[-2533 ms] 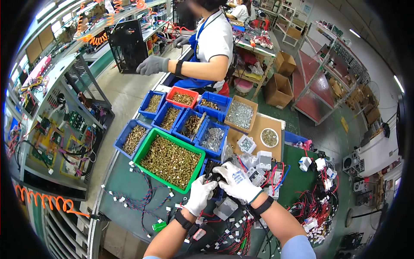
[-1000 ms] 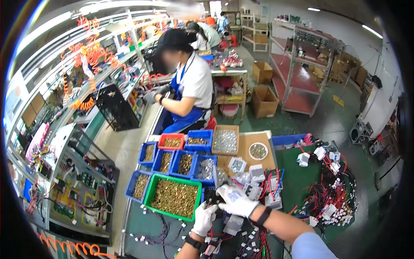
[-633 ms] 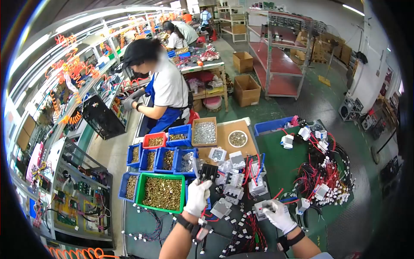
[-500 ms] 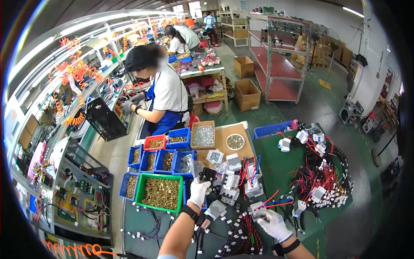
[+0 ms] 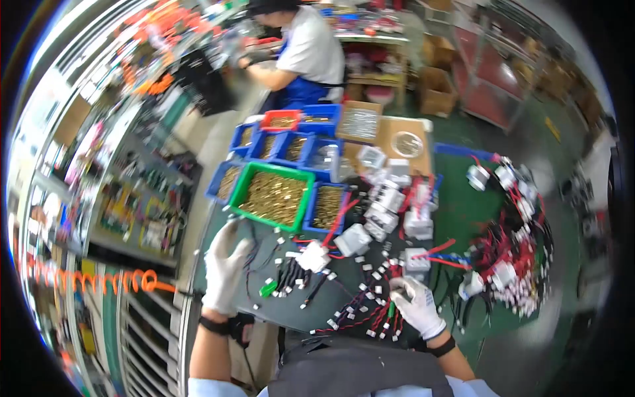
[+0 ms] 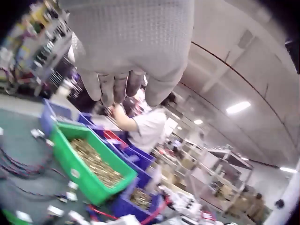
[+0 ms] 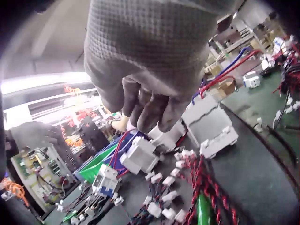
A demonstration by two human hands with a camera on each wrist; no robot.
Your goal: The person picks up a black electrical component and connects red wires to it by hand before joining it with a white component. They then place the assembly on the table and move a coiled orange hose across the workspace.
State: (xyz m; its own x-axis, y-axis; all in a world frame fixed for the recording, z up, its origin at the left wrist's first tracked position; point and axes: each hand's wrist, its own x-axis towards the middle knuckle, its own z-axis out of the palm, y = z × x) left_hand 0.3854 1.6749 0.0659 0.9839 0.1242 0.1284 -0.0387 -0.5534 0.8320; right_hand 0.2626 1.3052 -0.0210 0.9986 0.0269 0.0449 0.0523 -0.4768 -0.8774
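Observation:
The left hand (image 5: 225, 268), in a white glove, hovers over the table's left side beside thin dark wires, its thumb and fingers apart and nothing held. In the left wrist view the left hand (image 6: 133, 47) has its fingers extended towards the bins. The gloved right hand (image 5: 417, 309) is just below a grey-white module (image 5: 417, 261) with red and blue wires. Its fingers are loosely bent in the right wrist view, where the right hand (image 7: 150, 61) partly covers the row of modules; nothing shows in its grasp. A white block (image 5: 313, 257) lies between the hands.
A green bin (image 5: 306, 205) of brass parts stands among blue bins and a red bin (image 5: 280, 114). Several grey-white modules (image 5: 381, 221) lie right of them. Tangled red and black wires (image 5: 506, 255) cover the right side. A person (image 5: 311, 53) works beyond the bins.
The left hand has let go of the black part and moved left and back towards the body. The right hand has drawn slightly below the module. The head view has tilted down.

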